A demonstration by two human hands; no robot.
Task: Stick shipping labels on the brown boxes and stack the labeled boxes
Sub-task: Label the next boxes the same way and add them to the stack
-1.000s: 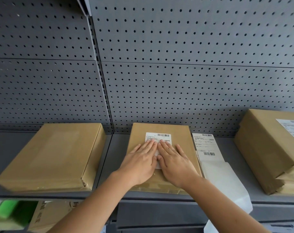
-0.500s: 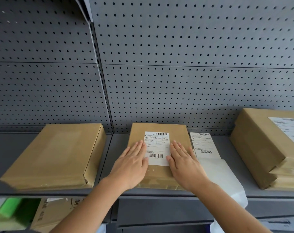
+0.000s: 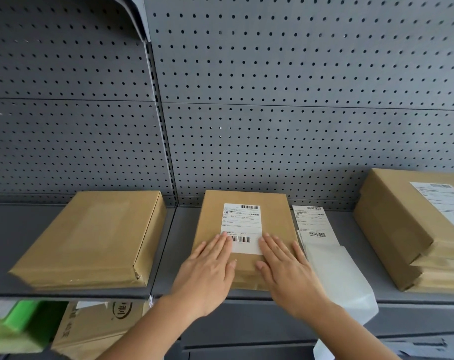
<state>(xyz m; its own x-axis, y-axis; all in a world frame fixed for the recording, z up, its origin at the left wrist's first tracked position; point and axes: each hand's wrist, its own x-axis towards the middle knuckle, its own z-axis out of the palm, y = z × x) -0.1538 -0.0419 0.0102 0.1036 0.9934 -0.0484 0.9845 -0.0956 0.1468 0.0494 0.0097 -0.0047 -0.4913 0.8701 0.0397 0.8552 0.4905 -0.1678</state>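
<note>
My left hand (image 3: 207, 271) lies flat on the middle box (image 3: 244, 237), fingers straight and close together, gripping nothing; its fingertips touch the lower left corner of the label (image 3: 242, 227). My right hand (image 3: 285, 268) lies flat the same way on the near right part of that box, fingers a little spread, holding nothing, with the fingertips at the label's lower right corner. The thumbs point toward each other across a bare strip of cardboard below the label.

The label sits on the box's top face, upright to me, with one barcode at its far right corner and another near its lower edge between my hands. It looks flat against the cardboard.

The middle box rests on the grey shelf (image 3: 184, 229), its far edge near the pegboard (image 3: 272, 126). Just right of the box, on the shelf, lies a spare label sheet (image 3: 312, 222), and near of that a pale backing paper (image 3: 337, 276) that hangs over the shelf's front edge. Farther right of the box stands a stack of boxes (image 3: 412, 235), the top one carrying a label of its own. Left of the middle box, well apart, lies a plain box (image 3: 90, 240) with no label on the faces I can see.
</note>
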